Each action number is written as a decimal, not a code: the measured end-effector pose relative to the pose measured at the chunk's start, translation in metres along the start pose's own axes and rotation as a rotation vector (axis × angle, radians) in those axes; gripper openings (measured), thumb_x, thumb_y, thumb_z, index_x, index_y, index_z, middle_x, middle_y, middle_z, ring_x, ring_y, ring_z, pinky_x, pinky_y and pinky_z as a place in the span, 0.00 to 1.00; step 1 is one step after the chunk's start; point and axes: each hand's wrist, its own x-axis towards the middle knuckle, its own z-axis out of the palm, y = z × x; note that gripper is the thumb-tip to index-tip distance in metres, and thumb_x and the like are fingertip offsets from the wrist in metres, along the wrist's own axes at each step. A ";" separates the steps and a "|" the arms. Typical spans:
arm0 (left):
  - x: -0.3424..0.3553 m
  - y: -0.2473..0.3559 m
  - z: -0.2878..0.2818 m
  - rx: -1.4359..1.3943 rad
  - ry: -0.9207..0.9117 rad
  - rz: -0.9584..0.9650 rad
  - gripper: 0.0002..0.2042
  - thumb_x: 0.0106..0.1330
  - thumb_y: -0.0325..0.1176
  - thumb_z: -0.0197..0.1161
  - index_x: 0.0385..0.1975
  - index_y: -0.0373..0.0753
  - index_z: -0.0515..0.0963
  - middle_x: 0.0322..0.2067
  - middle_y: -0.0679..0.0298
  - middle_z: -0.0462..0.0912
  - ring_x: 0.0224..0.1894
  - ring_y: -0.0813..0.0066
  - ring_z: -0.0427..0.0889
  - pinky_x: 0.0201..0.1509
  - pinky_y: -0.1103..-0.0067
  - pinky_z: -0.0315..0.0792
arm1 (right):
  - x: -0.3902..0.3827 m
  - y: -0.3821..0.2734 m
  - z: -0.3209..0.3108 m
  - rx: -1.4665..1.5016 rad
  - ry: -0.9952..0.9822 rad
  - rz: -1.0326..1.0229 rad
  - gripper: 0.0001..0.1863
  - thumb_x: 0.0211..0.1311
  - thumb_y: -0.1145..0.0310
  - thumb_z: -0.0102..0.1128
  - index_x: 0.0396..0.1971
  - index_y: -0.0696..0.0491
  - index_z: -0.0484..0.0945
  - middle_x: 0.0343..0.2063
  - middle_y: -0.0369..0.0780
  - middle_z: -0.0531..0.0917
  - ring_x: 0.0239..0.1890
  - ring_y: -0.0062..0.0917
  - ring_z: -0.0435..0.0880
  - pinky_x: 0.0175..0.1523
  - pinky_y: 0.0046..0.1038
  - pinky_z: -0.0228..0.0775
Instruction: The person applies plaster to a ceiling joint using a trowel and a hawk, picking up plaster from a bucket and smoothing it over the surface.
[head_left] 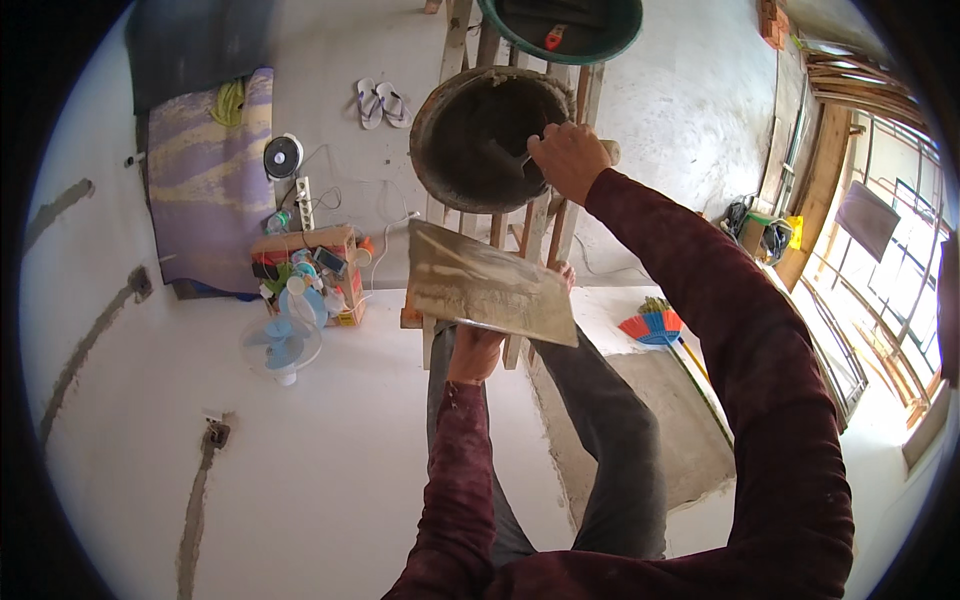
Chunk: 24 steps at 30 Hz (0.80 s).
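My left hand is closed beneath a flat rectangular plastering trowel. Wet, pale streaks cover its upturned metal face, and its handle is hidden under the plate. Over the rim of a round, dirty mortar bucket, my right hand grips a small hand trowel by its wooden handle. The small trowel's blade reaches down into the dark bucket, where it is hard to make out against the grey inside.
The bucket rests on a wooden plank trestle, beside a green basin holding a red-handled brush. Flip-flops, a small fan, a cluttered cardboard box and another fan stand left. A broom lies right.
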 end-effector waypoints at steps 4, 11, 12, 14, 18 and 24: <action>0.000 -0.041 -0.034 0.912 0.050 0.437 0.19 0.68 0.27 0.63 0.59 0.39 0.74 0.58 0.61 0.76 0.61 0.67 0.73 0.68 0.67 0.65 | 0.007 -0.009 0.018 0.041 0.025 -0.001 0.06 0.61 0.65 0.57 0.33 0.49 0.80 0.30 0.39 0.83 0.35 0.32 0.86 0.36 0.36 0.77; 0.004 -0.031 -0.044 0.559 0.051 0.315 0.25 0.69 0.32 0.63 0.65 0.39 0.68 0.63 0.61 0.71 0.63 0.67 0.71 0.68 0.70 0.66 | 0.010 -0.025 0.022 0.171 -0.047 0.053 0.08 0.60 0.66 0.57 0.31 0.50 0.84 0.30 0.43 0.86 0.35 0.37 0.88 0.36 0.38 0.80; 0.008 -0.050 -0.052 0.143 0.056 0.083 0.26 0.69 0.31 0.64 0.66 0.39 0.67 0.63 0.62 0.71 0.63 0.69 0.71 0.67 0.71 0.67 | 0.011 -0.028 0.018 0.195 -0.054 0.040 0.08 0.60 0.66 0.57 0.31 0.51 0.84 0.29 0.44 0.86 0.35 0.38 0.88 0.36 0.38 0.80; 0.016 -0.106 -0.082 -0.689 0.082 -0.354 0.28 0.68 0.29 0.66 0.67 0.39 0.65 0.63 0.64 0.70 0.62 0.73 0.71 0.65 0.75 0.69 | 0.020 -0.041 0.009 0.204 -0.030 -0.004 0.08 0.60 0.66 0.57 0.30 0.51 0.84 0.29 0.44 0.85 0.34 0.38 0.88 0.36 0.38 0.80; 0.029 0.073 -0.013 -0.345 -0.138 -0.082 0.26 0.65 0.21 0.65 0.64 0.35 0.69 0.57 0.67 0.75 0.58 0.77 0.75 0.64 0.77 0.70 | 0.003 -0.036 0.015 0.181 -0.021 0.104 0.07 0.60 0.66 0.58 0.30 0.53 0.82 0.30 0.44 0.84 0.35 0.37 0.87 0.36 0.38 0.79; 0.040 0.081 -0.024 -0.521 -0.351 0.055 0.24 0.62 0.19 0.67 0.60 0.35 0.74 0.53 0.68 0.78 0.56 0.76 0.77 0.64 0.76 0.69 | 0.008 -0.033 0.002 0.130 -0.090 0.173 0.08 0.62 0.65 0.57 0.35 0.52 0.81 0.33 0.43 0.84 0.36 0.36 0.87 0.35 0.38 0.79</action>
